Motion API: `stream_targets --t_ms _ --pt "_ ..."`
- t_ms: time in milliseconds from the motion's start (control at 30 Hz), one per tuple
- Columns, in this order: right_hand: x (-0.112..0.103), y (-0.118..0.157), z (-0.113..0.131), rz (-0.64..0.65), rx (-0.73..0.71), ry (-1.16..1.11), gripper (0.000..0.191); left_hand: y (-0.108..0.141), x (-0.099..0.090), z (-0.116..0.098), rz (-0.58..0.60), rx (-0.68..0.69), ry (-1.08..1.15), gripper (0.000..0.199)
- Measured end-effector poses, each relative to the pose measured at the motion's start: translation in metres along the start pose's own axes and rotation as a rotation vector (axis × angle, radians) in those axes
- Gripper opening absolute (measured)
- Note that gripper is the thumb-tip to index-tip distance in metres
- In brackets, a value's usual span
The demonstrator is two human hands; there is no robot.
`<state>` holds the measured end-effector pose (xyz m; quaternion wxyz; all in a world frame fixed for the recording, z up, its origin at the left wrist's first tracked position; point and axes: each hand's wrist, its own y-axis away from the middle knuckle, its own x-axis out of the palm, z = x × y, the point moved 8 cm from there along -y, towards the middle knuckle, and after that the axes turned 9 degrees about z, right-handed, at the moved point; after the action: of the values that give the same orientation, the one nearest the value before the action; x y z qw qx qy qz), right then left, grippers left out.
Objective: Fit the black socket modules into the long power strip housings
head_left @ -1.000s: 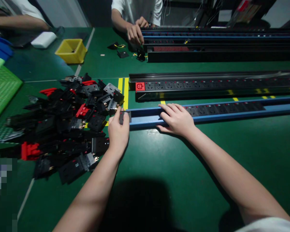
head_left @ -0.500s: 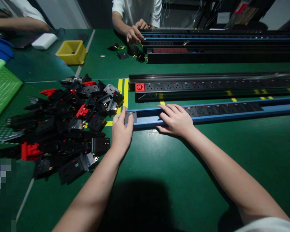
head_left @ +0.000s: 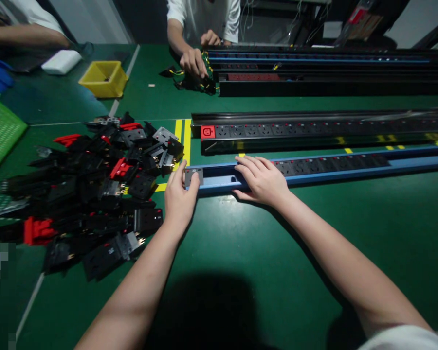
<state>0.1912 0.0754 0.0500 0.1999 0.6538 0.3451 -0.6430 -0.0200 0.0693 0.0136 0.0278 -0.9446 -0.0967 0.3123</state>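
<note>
A long blue metal channel (head_left: 219,180) lies across the table with a row of black socket modules (head_left: 324,164) seated in it. My left hand (head_left: 179,200) is closed at the channel's left end, its thumb and fingers around a black socket module (head_left: 194,177) marked 30. That module sits at the channel's end, apart from the row. Over the channel farther right, my right hand (head_left: 263,181) grips it, fingers across the far edge and thumb along the near side. The hand covers the left end of the row.
Left of the channel lies a heap of loose black and red socket modules (head_left: 105,194). Behind it rests a black channel with sockets (head_left: 299,129). A yellow bin (head_left: 105,82) and a green basket (head_left: 3,133) stand left. Across the table, a co-worker's hand (head_left: 194,63) handles wired parts.
My hands keep their hold on the channel and its end module. The co-worker's hand across the table has moved down and left to the wired black parts. The view has shifted slightly.
</note>
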Motion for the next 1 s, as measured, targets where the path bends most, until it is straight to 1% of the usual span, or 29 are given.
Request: stream_targets --t_ms 100,167,233,333,467,567,633,767,800,867,1000 --pt "-0.001 0.001 0.0 -0.021 0.01 -0.035 0.063 0.0 -0.001 0.007 -0.041 -0.04 0.115 0.046" --pt "-0.001 0.001 -0.001 -0.029 0.019 -0.051 0.069 0.001 -0.002 0.008 -0.064 -0.048 0.144 0.039" --pt "-0.001 0.001 -0.001 -0.033 0.027 -0.063 0.075 0.001 -0.002 0.003 -0.042 -0.022 0.099 0.032" --pt "-0.001 0.001 -0.001 -0.031 0.037 -0.069 0.08 0.001 0.0 -0.007 0.008 0.031 0.031 0.035" --pt "-0.003 0.001 0.002 -0.023 0.041 -0.087 0.08 0.001 0.001 -0.014 0.037 0.053 0.047 0.034" --pt "-0.006 0.001 0.011 -0.029 0.018 -0.123 0.082 0.001 0.004 -0.016 0.066 0.055 0.056 0.033" --pt "-0.007 0.0 0.022 -0.028 -0.011 -0.158 0.085 0.0 0.004 -0.016 0.066 0.052 0.065 0.034" --pt "-0.004 -0.002 0.053 0.016 -0.163 -0.22 0.085 0.0 0.006 -0.016 0.087 0.053 0.085 0.033" --pt "-0.003 -0.002 0.059 0.026 -0.181 -0.228 0.084 0.0 0.006 -0.016 0.089 0.053 0.089 0.032" --pt "-0.001 -0.003 0.064 0.036 -0.181 -0.241 0.083 0.0 0.006 -0.015 0.088 0.051 0.094 0.03" --pt "-0.001 -0.004 0.065 0.036 -0.156 -0.257 0.083 -0.001 0.007 -0.013 0.099 0.032 0.086 0.028"
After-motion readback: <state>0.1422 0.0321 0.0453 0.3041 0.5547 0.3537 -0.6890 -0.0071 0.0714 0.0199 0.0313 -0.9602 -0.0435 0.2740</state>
